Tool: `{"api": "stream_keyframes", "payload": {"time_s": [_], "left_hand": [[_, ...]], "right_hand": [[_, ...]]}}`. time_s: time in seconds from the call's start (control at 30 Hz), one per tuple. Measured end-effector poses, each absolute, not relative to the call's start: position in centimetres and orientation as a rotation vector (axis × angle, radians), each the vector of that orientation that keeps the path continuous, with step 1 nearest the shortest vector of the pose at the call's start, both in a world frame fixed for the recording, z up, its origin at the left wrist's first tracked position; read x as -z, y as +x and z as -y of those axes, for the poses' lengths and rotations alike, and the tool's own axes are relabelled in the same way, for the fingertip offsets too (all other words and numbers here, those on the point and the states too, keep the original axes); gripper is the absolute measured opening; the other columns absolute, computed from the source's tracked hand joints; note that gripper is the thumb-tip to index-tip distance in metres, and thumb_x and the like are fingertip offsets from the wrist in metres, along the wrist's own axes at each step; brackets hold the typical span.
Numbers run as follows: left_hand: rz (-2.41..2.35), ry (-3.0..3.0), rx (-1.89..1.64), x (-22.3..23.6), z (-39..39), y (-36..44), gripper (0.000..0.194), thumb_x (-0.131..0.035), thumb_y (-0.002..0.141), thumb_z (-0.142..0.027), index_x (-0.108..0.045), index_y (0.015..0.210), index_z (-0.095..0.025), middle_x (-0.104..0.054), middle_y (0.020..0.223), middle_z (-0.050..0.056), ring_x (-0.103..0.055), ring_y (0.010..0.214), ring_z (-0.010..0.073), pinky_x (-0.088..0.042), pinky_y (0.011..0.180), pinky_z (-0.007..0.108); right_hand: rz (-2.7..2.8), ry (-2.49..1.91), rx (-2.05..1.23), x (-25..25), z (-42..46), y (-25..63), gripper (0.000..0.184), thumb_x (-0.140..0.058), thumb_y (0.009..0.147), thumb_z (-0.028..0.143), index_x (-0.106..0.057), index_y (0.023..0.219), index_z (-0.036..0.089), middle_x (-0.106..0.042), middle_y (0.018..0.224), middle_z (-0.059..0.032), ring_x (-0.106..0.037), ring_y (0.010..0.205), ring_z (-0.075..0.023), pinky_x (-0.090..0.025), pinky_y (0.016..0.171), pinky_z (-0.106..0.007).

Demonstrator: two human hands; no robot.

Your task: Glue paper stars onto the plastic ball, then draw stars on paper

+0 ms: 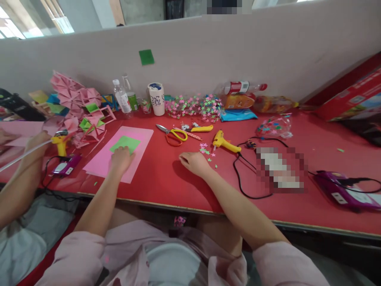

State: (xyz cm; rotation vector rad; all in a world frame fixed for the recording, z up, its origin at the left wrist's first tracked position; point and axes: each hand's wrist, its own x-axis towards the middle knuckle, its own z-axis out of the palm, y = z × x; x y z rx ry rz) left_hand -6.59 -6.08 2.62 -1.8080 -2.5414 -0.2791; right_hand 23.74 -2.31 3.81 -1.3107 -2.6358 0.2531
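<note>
My left hand (121, 159) lies on a green square of paper (131, 143), its fingertips over the near edge. Under that square are pink paper sheets (135, 165), slightly fanned. My right hand (195, 163) rests on the red table to the right of the paper, its fingers curled together; whether anything is inside them is hidden. Small pink and green paper stars (203, 150) are scattered just beyond it. A yellow glue gun (222, 142) lies to its right. Behind it are yellow-and-red-handled scissors (174, 134), a yellow utility knife (202, 128) and a patterned pencil (193, 135).
Along the wall stand a bottle (121, 97), a white cup (156, 100) and a clear bag of stars (193, 107). Pink folded-paper models (73, 99) crowd the left. A black cable (238, 180) loops at right near a purple box (342, 194). Another person's arm (22, 182) reaches in at left.
</note>
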Motion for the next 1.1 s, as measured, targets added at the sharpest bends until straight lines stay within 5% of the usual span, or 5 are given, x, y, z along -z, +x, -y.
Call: {"api": "stream_keyframes", "payload": {"time_s": [0.17,0.4,0.77,0.97,1.1], "left_hand": [[2.457,-1.914,0.127,-2.2,5.6,-6.6,0.028,-0.058,0.092,-0.035,-0.060,0.109,-0.013,-0.064,0.107,0.007,-0.063,0.095,0.0185,-0.054,0.084,0.039],[2.311,-1.904,0.240,-3.5,5.5,-7.8,0.028,-0.040,0.092,-0.012,-0.066,0.099,-0.004,-0.069,0.077,0.016,-0.068,0.079,0.0279,-0.054,0.073,0.043],[1.143,-2.478,0.760,-2.6,7.8,-2.5,0.041,-0.040,0.092,-0.008,-0.060,0.123,-0.025,-0.054,0.140,0.010,-0.040,0.138,0.0218,-0.027,0.115,0.049],[1.084,-2.849,0.527,-3.8,6.7,-0.2,0.032,-0.054,0.090,-0.030,-0.062,0.121,-0.024,-0.045,0.147,0.011,-0.034,0.140,0.0278,-0.018,0.117,0.054],[1.670,-2.785,1.081,-5.2,3.7,0.6,0.049,-0.061,0.082,-0.040,-0.055,0.126,-0.021,-0.040,0.149,0.011,-0.030,0.141,0.0302,-0.022,0.116,0.053]], "right_hand": [[2.685,-1.227,-0.266,-3.8,2.6,23.5,0.029,-0.040,0.095,0.025,-0.067,0.093,0.019,-0.073,0.091,-0.0076,-0.063,0.079,-0.0180,-0.031,0.064,-0.026],[2.652,-1.185,-0.396,-3.4,2.8,23.6,0.026,-0.043,0.093,0.025,-0.067,0.087,0.018,-0.072,0.086,-0.0090,-0.063,0.076,-0.0182,-0.034,0.066,-0.027],[1.319,-0.986,-1.740,-3.7,2.1,23.3,0.044,-0.036,0.091,0.054,-0.054,0.113,0.020,-0.071,0.096,-0.0076,-0.068,0.078,-0.0176,-0.055,0.069,-0.032],[1.355,-1.140,-1.397,-3.4,1.3,24.4,0.031,-0.063,0.071,0.024,-0.056,0.101,0.021,-0.070,0.102,-0.0043,-0.065,0.090,-0.0190,-0.052,0.083,-0.035],[1.368,-1.151,-1.248,-3.8,0.5,25.3,0.025,-0.058,0.074,0.025,-0.058,0.099,0.021,-0.069,0.102,-0.0029,-0.064,0.093,-0.0177,-0.049,0.087,-0.034]]}}
